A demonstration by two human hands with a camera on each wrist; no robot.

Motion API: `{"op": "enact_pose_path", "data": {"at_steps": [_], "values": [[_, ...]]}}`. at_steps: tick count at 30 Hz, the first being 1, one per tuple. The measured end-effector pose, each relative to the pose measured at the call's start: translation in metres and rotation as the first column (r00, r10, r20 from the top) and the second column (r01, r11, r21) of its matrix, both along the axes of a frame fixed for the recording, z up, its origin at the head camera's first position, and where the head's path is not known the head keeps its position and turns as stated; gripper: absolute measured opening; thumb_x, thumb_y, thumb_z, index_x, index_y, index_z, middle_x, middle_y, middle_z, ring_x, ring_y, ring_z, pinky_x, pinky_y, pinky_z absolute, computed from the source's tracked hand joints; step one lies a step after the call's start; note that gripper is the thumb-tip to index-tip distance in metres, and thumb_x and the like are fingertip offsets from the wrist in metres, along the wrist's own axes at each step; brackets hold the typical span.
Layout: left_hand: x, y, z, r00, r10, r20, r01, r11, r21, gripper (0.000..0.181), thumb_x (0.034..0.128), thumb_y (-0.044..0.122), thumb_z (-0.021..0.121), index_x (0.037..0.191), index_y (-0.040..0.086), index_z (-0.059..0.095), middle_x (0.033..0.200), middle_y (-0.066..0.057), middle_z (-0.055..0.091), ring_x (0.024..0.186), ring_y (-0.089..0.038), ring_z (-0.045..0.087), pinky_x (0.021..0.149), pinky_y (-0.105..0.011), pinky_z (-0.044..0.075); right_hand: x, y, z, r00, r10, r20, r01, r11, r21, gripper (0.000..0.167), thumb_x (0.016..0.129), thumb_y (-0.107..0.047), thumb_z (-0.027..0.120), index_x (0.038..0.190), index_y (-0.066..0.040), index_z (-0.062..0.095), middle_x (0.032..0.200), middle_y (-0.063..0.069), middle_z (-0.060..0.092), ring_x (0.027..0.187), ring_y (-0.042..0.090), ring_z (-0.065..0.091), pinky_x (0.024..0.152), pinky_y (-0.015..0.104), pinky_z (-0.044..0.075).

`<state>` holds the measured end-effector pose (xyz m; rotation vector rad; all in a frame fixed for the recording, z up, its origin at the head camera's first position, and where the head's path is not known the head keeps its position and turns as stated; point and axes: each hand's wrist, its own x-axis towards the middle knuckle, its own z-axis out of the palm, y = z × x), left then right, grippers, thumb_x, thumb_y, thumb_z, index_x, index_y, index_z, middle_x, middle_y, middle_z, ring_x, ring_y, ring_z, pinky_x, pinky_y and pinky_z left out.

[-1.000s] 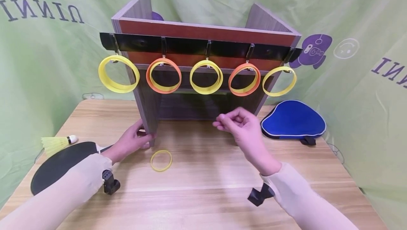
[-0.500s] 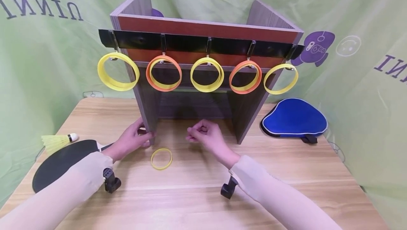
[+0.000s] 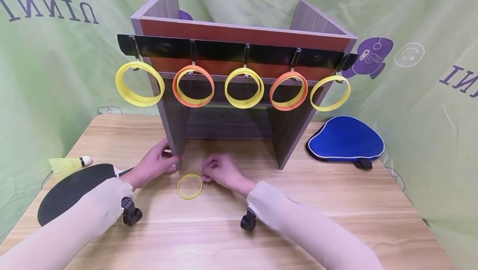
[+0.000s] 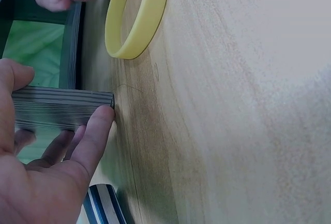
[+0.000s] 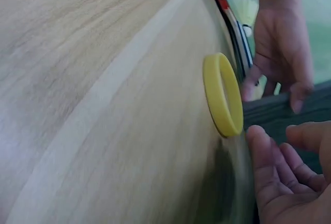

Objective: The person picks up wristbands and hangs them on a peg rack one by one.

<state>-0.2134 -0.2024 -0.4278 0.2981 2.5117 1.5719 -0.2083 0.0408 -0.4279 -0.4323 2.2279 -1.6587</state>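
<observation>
My left hand (image 3: 154, 163) holds the lower front edge of the left side panel (image 3: 169, 127) of a grey wood-grain shelf. In the left wrist view the thumb and fingers lie on opposite sides of that panel (image 4: 62, 105). A yellow ring (image 5: 214, 97) lies flat on the wooden table, just in front of the panel. Close to the ring's right side is my right hand (image 3: 224, 171). Its fingers are loosely bent, thumb apart from the index finger, and nothing sits between them in the right wrist view. A small gap shows there between fingertips and ring.
Yellow and orange rings (image 3: 244, 104) hang from hooks on a black strip (image 3: 216, 53) across the shelf's front. To the left lie a black paddle (image 3: 74, 191) and a yellow shuttlecock (image 3: 65, 166). A blue paddle case (image 3: 345, 139) lies at right. Green curtain surrounds the table.
My right hand has moved left and down from the shelf's right side to beside the yellow ring. The left hand stays on the panel, and the ring has not moved.
</observation>
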Motion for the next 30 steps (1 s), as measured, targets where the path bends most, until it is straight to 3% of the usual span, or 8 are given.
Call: {"op": "enact_pose_path", "data": {"at_steps": [6,10,13,17,23,30], "values": [[0.001,0.000,0.001,1.000,0.001,0.003,-0.001,1.000,-0.003,0.067,0.1013,0.015,0.066,0.159,0.005,0.033,0.142,-0.032,0.053,0.125,-0.044,0.060,0.084,-0.028,0.063,0.003,-0.010,-0.002,0.999,0.013,-0.046,-0.009,0.995,0.095,0.006,0.092,0.003,0.067,0.092,0.006,0.072,0.086,0.028,0.076,0.067,0.021,0.072,0.063,0.022,0.061],[0.001,0.000,0.002,1.000,0.002,0.000,-0.002,1.000,0.000,0.067,0.1014,0.015,0.065,0.160,0.005,0.033,0.142,-0.032,0.052,0.125,-0.044,0.060,0.084,-0.029,0.063,0.005,-0.012,-0.001,0.996,0.034,-0.080,-0.022,0.989,0.149,0.007,0.090,0.004,0.065,0.090,0.005,0.072,0.080,0.025,0.075,0.060,0.012,0.061,0.055,0.015,0.050],[0.001,0.000,0.002,1.000,0.001,-0.003,-0.001,1.000,0.010,0.067,0.1011,0.014,0.065,0.160,0.005,0.033,0.142,-0.033,0.052,0.125,-0.045,0.060,0.084,-0.030,0.064,0.005,-0.012,-0.002,0.996,0.046,-0.072,-0.032,0.984,0.176,0.006,0.088,0.005,0.066,0.091,0.006,0.072,0.080,0.022,0.074,0.059,0.010,0.060,0.053,0.013,0.049],[0.001,0.001,0.002,1.000,-0.005,-0.004,0.005,1.000,0.012,0.069,0.1013,0.016,0.065,0.160,0.005,0.032,0.143,-0.033,0.052,0.126,-0.046,0.060,0.085,-0.031,0.064,0.005,-0.012,-0.004,0.995,0.056,-0.079,-0.036,0.972,0.232,0.004,0.089,0.002,0.070,0.092,0.004,0.073,0.081,0.015,0.075,0.060,0.007,0.058,0.055,0.012,0.047],[0.000,0.000,0.002,1.000,-0.003,0.000,0.003,1.000,-0.004,0.069,0.1018,0.017,0.066,0.161,0.006,0.032,0.144,-0.032,0.052,0.125,-0.044,0.060,0.084,-0.029,0.062,0.006,-0.014,-0.004,0.983,0.074,-0.167,-0.011,0.938,0.347,0.002,0.086,-0.002,0.074,0.086,0.000,0.075,0.083,0.007,0.073,0.069,0.003,0.052,0.063,0.013,0.044],[0.000,0.000,0.002,1.000,-0.001,0.001,0.001,1.000,0.003,0.069,0.1013,0.016,0.066,0.160,0.004,0.033,0.144,-0.032,0.052,0.125,-0.044,0.060,0.083,-0.026,0.062,0.006,-0.016,-0.003,0.980,0.088,-0.179,-0.007,0.914,0.406,0.006,0.086,-0.003,0.075,0.080,-0.004,0.074,0.083,0.004,0.072,0.071,0.006,0.051,0.067,0.016,0.044]]}}
